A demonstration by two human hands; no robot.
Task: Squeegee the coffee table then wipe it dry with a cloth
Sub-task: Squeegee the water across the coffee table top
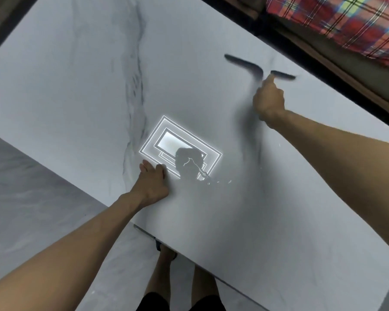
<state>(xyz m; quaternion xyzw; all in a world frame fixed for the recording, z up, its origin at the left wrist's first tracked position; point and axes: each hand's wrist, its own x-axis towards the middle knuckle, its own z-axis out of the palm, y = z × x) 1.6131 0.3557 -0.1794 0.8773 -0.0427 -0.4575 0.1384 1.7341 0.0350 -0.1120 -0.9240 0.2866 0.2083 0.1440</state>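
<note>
Right hand [269, 102] closed around the handle of the squeegee [256, 65], index finger extended toward the blade. Blade motion-blurred into a dark streak just beyond the fingertips, near the far edge of the coffee table [76, 86]; middle section hidden behind the finger, handle hidden inside the fist. Contact between blade and surface not determinable through the blur. Left hand [153, 178] flat, fingers spread, palm down on the tabletop near the front edge, holding nothing; well apart from the right hand. Bright rectangular ceiling-light reflection [180, 149] just beyond the left hand, partly masked by a dark head-shaped silhouette. Small glinting specks right of the left hand, too small to identify. Plaid fabric [337, 21] beyond the right hand, cut off by the frame. Legs below the table edge, cropped.
</note>
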